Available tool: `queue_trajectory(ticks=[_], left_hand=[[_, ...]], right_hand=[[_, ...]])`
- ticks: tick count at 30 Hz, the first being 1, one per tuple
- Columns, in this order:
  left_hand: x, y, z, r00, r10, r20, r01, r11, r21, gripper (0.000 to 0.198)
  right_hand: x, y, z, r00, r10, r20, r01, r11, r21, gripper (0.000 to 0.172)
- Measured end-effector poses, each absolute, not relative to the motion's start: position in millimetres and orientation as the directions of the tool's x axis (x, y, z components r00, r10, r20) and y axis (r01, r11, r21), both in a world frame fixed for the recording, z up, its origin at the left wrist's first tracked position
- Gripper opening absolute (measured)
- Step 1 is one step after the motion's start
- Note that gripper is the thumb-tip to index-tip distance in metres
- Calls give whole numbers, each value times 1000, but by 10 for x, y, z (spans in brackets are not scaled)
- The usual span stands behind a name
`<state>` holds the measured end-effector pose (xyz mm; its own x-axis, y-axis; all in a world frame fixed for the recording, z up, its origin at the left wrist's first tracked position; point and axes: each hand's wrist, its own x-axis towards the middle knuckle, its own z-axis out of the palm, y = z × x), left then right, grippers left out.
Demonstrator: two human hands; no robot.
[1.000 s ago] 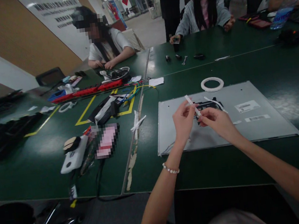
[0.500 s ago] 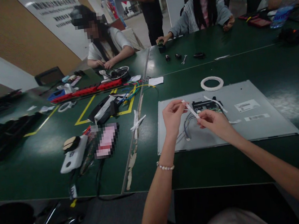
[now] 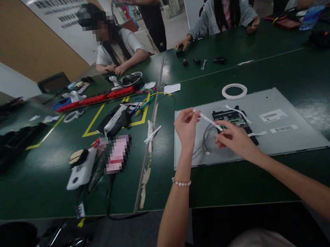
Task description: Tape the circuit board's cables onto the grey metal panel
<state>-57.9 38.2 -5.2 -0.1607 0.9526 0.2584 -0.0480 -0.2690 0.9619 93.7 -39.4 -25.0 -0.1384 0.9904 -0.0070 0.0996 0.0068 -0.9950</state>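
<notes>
A short strip of white tape [image 3: 208, 121] is stretched between my two hands, slanting down to the right. My left hand [image 3: 187, 126] pinches its upper end, and my right hand [image 3: 231, 137] pinches the lower end. Beneath them lies a flat grey metal panel [image 3: 299, 135]. On the panel sits a black bracket with a green circuit board [image 3: 237, 122], partly hidden by my right hand. White tape strips stick to its upper and right sides. A bundle of grey wires [image 3: 206, 140] curls out to its left. Behind the panel lies a white roll of tape [image 3: 234, 91].
Crumpled tape strips [image 3: 152, 136] lie on the table seam to the left. Further left are a pink-screened phone [image 3: 118, 154], a white device [image 3: 82, 169] and cables. Red power strips [image 3: 96, 99] run behind. Several people are around the far side; a small wrench [image 3: 204, 64] lies there.
My hands have moved slightly apart, the left one leftward, and more of the tape strip shows between them. In the background, a standing person has shifted left.
</notes>
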Motion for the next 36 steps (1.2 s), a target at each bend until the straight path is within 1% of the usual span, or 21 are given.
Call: queue_trajectory(ticks=[7, 8, 10, 13, 16, 18, 20, 22, 24, 25, 27, 31, 36], left_hand=[[-541, 324, 23, -162, 928, 335, -46, -346, 937, 21], [-540, 322, 29, -163, 927, 339, -48, -350, 935, 20], [-543, 325, 34, -160, 929, 333, -55, -345, 937, 20], [-548, 332, 24, -141, 946, 292, -60, -303, 951, 20], [-557, 334, -4, -115, 972, 207, -53, -214, 975, 20], [-569, 335, -28, -82, 986, 143, -46, -147, 988, 20], [-585, 340, -54, -39, 995, 96, -36, -98, 995, 19], [-601, 351, -82, -5, 998, 70, -21, -70, 997, 17], [-614, 367, -111, 11, 999, 53, 4, -53, 999, 16], [-620, 377, -127, 10, 999, 49, 21, -49, 999, 16], [-631, 399, -163, 5, 999, 50, 73, -50, 996, 14], [-675, 443, -247, 22, 995, 96, 253, -99, 962, 10], [-764, 465, -321, 137, 980, 142, 508, -192, 840, 13]], right_hand=[[1024, -329, -325, -103, 992, 68, 158, 84, -984, 65], [1035, -320, -335, -82, 992, 93, 180, 106, -978, 65], [1049, -308, -342, -27, 986, 166, 270, 167, -948, 60], [1055, -313, -312, 4, 941, 339, 461, 299, -835, 49], [1051, -332, -277, -93, 865, 493, 599, 444, -666, 48], [1050, -338, -274, -169, 819, 548, 644, 512, -568, 47], [1057, -337, -288, -227, 786, 575, 668, 555, -495, 45], [1069, -330, -303, -271, 757, 595, 684, 586, -434, 37], [1081, -325, -310, -302, 727, 617, 686, 615, -389, 24], [1085, -324, -310, -313, 714, 626, 681, 628, -376, 18], [1085, -326, -306, -333, 698, 634, 666, 650, -367, 13], [1061, -335, -313, -368, 696, 617, 649, 667, -365, 13], [1034, -319, -377, -397, 705, 588, 671, 660, -338, 13]])
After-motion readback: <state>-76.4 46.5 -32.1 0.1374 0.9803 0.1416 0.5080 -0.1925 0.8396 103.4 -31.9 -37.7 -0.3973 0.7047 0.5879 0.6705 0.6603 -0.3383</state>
